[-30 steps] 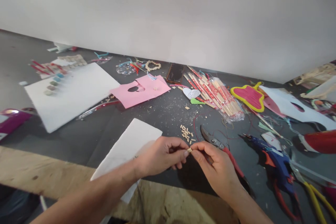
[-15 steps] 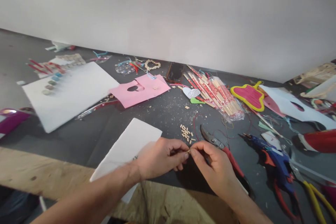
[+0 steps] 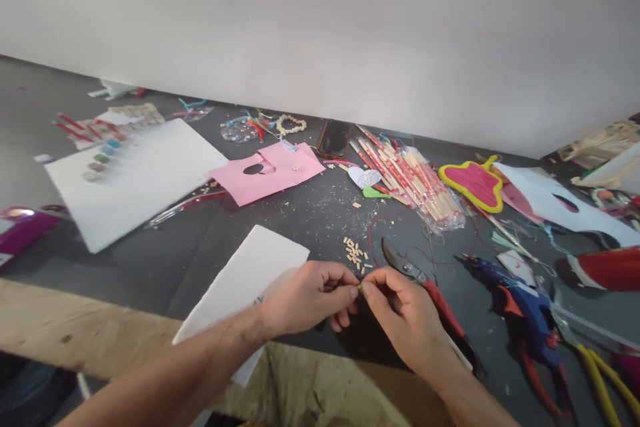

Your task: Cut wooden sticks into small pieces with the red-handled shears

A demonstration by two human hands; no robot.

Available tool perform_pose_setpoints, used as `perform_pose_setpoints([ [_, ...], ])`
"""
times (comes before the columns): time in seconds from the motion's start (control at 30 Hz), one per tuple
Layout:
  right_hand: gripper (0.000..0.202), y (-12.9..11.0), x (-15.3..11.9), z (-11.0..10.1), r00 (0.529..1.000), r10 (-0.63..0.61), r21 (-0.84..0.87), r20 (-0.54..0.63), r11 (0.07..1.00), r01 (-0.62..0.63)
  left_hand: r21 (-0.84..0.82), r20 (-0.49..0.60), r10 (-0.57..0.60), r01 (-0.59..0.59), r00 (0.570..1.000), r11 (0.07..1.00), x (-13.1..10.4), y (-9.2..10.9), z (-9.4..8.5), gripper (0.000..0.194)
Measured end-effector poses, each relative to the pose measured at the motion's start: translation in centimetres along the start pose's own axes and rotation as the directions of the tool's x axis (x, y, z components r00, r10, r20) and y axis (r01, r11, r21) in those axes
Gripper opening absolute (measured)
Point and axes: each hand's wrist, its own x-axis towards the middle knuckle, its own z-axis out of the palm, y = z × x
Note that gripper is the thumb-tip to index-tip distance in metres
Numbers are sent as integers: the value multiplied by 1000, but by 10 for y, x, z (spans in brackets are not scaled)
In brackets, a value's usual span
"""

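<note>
My left hand and my right hand meet fingertip to fingertip over the dark table's front edge. Both pinch something tiny and pale, too small to make out. Just beyond the fingers lies a small pile of short wooden pieces. A white sheet lies under my left wrist. Red-handled pruning shears rest beside my right hand, their lower handle partly hidden by it. A thin red cord curves behind the pile.
Farther back are a pink paper cutout, a phone and bagged wooden sticks. A white board lies left. At right are a blue glue gun, yellow-handled pliers and a yellow-edged pink shape.
My hands remain together in nearly the same place, with only a slight shift of the fingers.
</note>
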Motion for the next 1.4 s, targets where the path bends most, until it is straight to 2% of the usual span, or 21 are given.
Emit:
perform_pose_setpoints([
  [0.33, 22, -5, 1, 4, 996, 92, 100, -13, 991, -91, -64, -7, 1, -1, 1000, 998, -1, 1, 2, 23],
  [0.77, 23, -3, 1, 6, 994, 108, 150, -25, 983, -103, 97, -73, 22, -15, 997, 995, -1, 1, 5, 23],
  [1.07, 23, -6, 2, 7, 993, 113, 176, -14, 978, -109, 111, -76, 29, -21, 997, 994, -2, 1, 5, 21],
  [1.23, 23, -2, 2, 5, 993, 114, 203, 20, 972, -115, 43, -90, 21, -18, 996, 999, -2, 5, 4, 20],
  [1.4, 24, 1, 4, 4, 990, 119, 299, 69, 945, -135, -33, -78, 18, -20, 997, 999, -2, 7, 3, 20],
])
